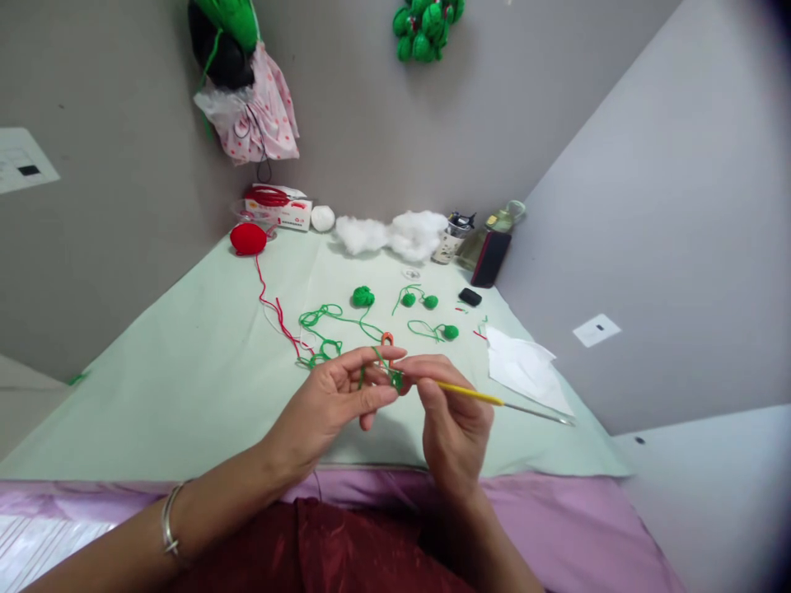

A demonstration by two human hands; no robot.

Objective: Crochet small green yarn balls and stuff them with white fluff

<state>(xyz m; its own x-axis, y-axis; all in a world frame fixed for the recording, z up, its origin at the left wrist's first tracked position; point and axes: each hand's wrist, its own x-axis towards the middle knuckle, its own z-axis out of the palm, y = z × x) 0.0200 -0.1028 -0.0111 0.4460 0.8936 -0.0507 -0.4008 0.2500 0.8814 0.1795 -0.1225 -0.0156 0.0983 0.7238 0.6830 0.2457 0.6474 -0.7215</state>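
My left hand [346, 391] pinches a small green crochet piece [396, 379] between thumb and fingers, with green yarn running over its raised index finger. In my right hand [454, 420] is a crochet hook [473, 392] with a yellow grip, held like a pencil. The hook's tip meets the green piece, and its metal rear end points right. Just beyond the fingers shows an orange loop-shaped item [386, 338]. Green yarn [321, 313] lies in loose loops on the table, leading to a small green yarn ball [363, 296].
Small green crocheted balls [451, 332] lie ahead. A red yarn ball [248, 239] sits back left, its strand trailing forward. White stuffing [417, 235], a pen cup [450, 240] and a phone [492, 259] line the back. White paper [525, 366] lies right. A polka-dot bag [265, 115] hangs above.
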